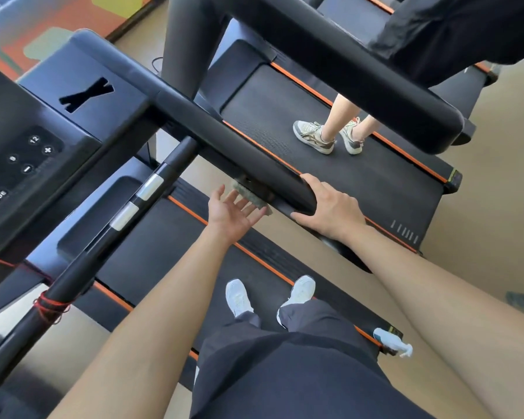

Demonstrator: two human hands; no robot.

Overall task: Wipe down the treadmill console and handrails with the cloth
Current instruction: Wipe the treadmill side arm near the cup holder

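One grey-green cloth (pixel 250 196) was pressed against the underside of the right handrail (pixel 239 146), near its free end. The left hand (pixel 233 214) held it there, palm up, with fingers straight and spread beneath it. The right hand (pixel 330 210) was wrapped round the very tip of that rail, thumb below, as if steadying it. By that showing the work stood at the handrail stage, on the lower face of the right rail. Whether the rail's top had been wiped could not be told, nor whether the console (pixel 18 158) at the front left or the centre grip bar (pixel 152 189) with its silver pads had been done. The left handrail was out of view. A spray bottle (pixel 394 343) lay at the rear right corner of the deck (pixel 164 234). Another person's feet (pixel 313 137) stood on the neighbouring treadmill.
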